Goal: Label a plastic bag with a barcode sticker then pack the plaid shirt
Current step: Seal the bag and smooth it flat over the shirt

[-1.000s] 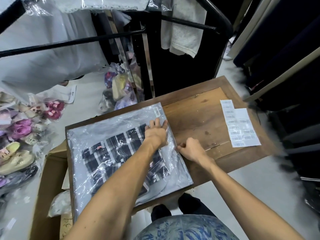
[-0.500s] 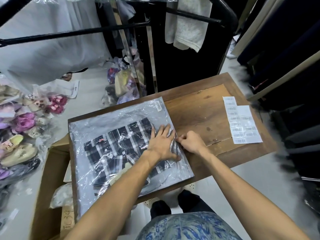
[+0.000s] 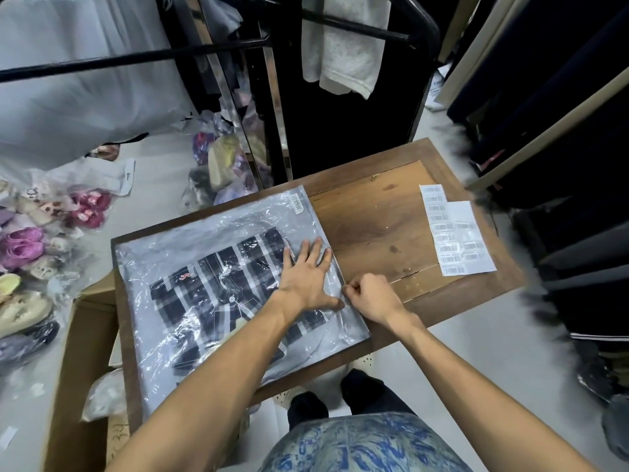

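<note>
A clear plastic bag (image 3: 163, 267) lies flat on the left half of the wooden table (image 3: 374, 212). Inside it is the folded black-and-white plaid shirt (image 3: 218, 287). A barcode sticker (image 3: 296, 202) sits on the bag's far right corner. My left hand (image 3: 306, 277) rests flat on the bag, fingers spread, pressing near its right edge. My right hand (image 3: 371, 294) pinches the bag's right edge between thumb and fingers, just beside my left thumb.
A sheet of barcode stickers (image 3: 456, 233) lies on the table's right side. A cardboard box (image 3: 78, 369) stands on the floor to the left, with bagged shoes (image 3: 27, 247) beyond it. A black clothes rack (image 3: 340, 80) with hanging garments stands behind the table.
My left hand slid down the bag's right edge towards me and flattened. My right hand moved up to the edge and closed its fingers on it.
</note>
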